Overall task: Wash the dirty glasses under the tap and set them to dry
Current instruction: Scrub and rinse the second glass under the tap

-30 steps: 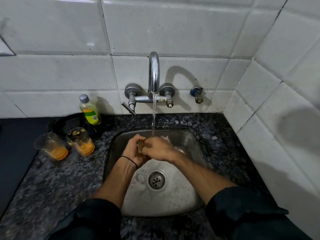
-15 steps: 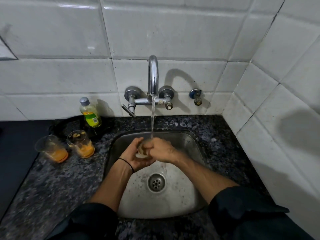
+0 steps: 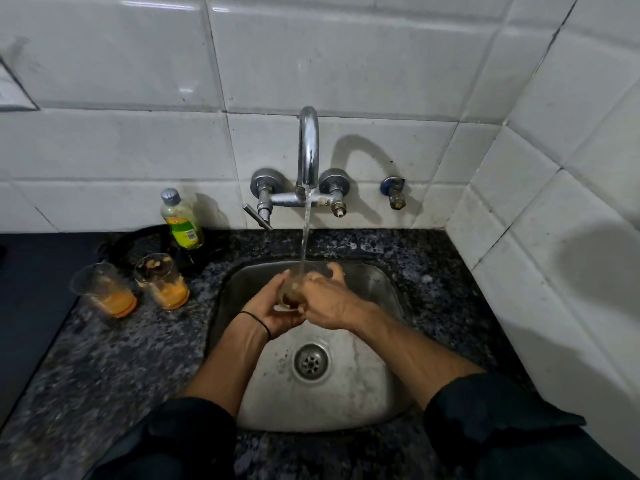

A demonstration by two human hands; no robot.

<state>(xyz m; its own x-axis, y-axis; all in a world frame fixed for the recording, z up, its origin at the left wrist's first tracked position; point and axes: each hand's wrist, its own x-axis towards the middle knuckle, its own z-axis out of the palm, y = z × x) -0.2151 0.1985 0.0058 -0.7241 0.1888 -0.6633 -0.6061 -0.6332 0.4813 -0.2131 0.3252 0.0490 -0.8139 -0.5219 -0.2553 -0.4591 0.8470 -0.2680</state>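
Over the sink (image 3: 367, 393), in the head view, the glass (image 3: 290, 295) sits under the tap (image 3: 308, 150) stream, left hand (image 3: 273, 308) curled under its base, right hand (image 3: 327, 299) wrapped round it; turn it slowly, grip firm, since wet glass likely slips

Granite counter (image 3: 104, 368), two dirty glasses (image 3: 162, 284)

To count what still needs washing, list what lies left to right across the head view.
On the counter, glass with orange dregs → second dirty glass → glass held under the running water → blue valve on the wall.
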